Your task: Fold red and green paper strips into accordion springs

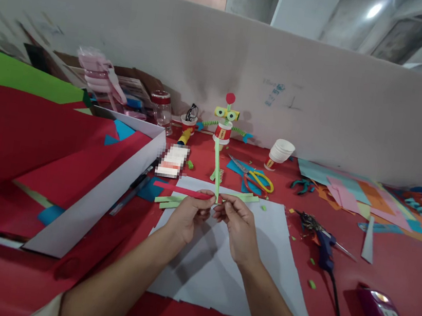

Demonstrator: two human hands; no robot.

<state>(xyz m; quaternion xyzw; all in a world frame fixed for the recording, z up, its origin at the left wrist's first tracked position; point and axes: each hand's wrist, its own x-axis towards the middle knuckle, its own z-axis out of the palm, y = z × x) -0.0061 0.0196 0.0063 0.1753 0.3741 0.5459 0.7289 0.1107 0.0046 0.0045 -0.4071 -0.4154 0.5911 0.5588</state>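
Here both hands [213, 215] pinch paper strips [217, 172]; box [114, 186] holds red sheets [41, 146].

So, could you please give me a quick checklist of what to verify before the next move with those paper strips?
1. Left hand pinches red strip: ok.
2. Right hand grips green strip: ok.
3. Strip ends meet between the hands: cannot tell.
4. White sheet lies under the hands: ok.
5. Glue gun nozzle off the paper: ok.
6. Scissors lie away from both hands: ok.
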